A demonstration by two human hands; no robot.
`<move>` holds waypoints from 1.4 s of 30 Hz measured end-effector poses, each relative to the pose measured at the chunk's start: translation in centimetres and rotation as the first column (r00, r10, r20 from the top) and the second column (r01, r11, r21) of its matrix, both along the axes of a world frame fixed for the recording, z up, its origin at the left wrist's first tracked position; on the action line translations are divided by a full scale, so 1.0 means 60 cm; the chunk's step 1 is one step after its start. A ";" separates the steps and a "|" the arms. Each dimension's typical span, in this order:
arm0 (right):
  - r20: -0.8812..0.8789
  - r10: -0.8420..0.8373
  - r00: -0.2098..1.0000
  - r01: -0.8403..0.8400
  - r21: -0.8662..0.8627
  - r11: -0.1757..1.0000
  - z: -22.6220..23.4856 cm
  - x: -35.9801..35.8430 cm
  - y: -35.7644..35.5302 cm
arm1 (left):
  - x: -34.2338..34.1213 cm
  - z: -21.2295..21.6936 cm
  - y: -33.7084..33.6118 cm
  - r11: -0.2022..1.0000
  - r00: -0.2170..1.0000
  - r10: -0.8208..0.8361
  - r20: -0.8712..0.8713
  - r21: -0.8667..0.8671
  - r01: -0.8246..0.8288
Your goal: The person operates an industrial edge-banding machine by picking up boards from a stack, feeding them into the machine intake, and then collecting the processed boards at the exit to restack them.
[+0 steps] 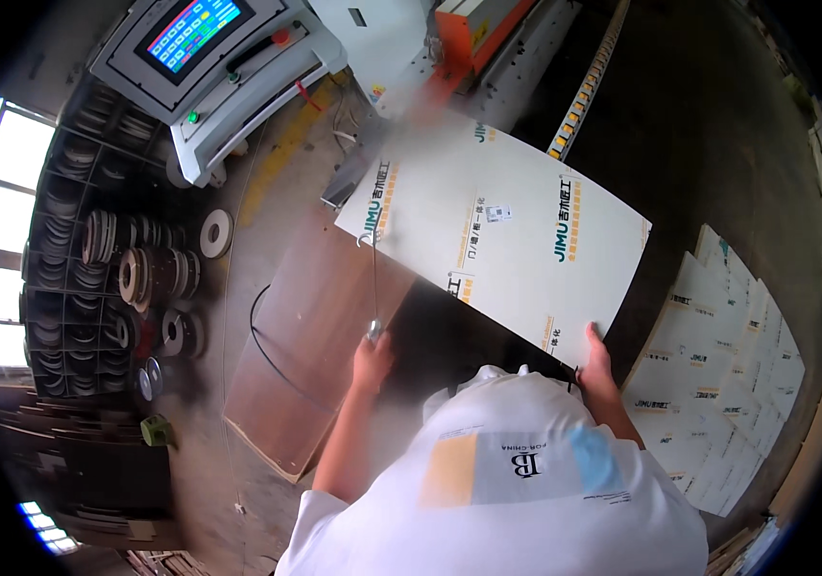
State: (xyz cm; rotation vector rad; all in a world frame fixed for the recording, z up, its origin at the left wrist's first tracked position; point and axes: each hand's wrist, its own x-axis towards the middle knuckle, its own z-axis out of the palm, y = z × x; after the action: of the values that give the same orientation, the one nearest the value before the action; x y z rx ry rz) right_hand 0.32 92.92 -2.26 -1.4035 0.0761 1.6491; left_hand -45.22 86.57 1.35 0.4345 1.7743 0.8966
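A large white printed panel [517, 216] lies across the middle, its far edge at the orange-fronted machine. My right hand [597, 363] is closed on its near right corner, thumb on top and fingers out of sight underneath. My left hand [371, 363] is closed around a thin metal rod with a silver end [374, 288]. That rod points away from me, its far tip by the panel's left corner. Below the rod and left of the panel is a brown board [301, 336], with a dark curved cord [262, 338] on it.
A machine console [238, 72] with a lit screen stands at far left. Racks of edge-banding rolls [157, 274] line the left side. A roller track [584, 101] runs away at the back. Stacked printed panels [718, 374] lie on the right.
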 end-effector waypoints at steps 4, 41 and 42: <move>0.016 -0.016 1.000 0.016 0.015 1.000 -0.016 0.038 0.034 | 0.036 0.026 0.031 1.000 1.000 -0.012 -0.012 -0.023 0.012; 0.771 -0.159 0.617 0.413 -0.145 0.899 -0.558 0.179 -0.526 | 0.548 -0.083 0.250 -0.809 -0.900 -0.424 -0.099 -0.405 0.426; 0.617 -0.312 0.723 0.554 -0.247 0.795 -0.522 0.170 -0.519 | 0.550 -0.131 0.239 -0.821 -0.908 -0.418 -0.037 -0.411 0.395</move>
State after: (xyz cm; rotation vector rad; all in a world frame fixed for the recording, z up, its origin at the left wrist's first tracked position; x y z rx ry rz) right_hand 10.54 61.79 -33.57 -1.9608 0.4276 0.7971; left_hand -12.22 100.94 -6.49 2.1311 0.2765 -1.2619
